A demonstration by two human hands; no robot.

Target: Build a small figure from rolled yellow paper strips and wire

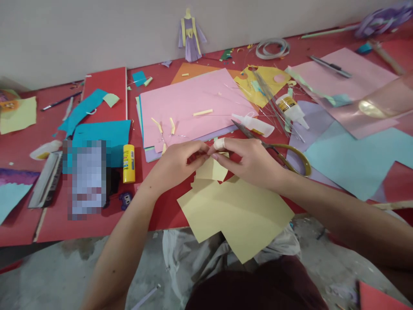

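Observation:
My left hand (184,161) and my right hand (250,159) meet fingertip to fingertip over the front of the red table. Both are closed in a pinch, and what sits between the fingertips is too small and hidden to name. White tape wraps a finger of my right hand. Just under the fingertips is a small piece of pale yellow paper (211,170); whether the fingers touch it I cannot tell. A larger sheet of yellow paper (238,206) overhangs the table edge below. Scissors (287,157) with olive handles lie beside my right hand, partly behind it.
Behind my hands lies a stack of pink paper (193,99) bearing small yellow rolled pieces on wires. Glue bottles (254,125) and thin wires (271,99) are to the right. A yellow glue stick (129,163) stands left. A paper doll (190,38) leans on the wall.

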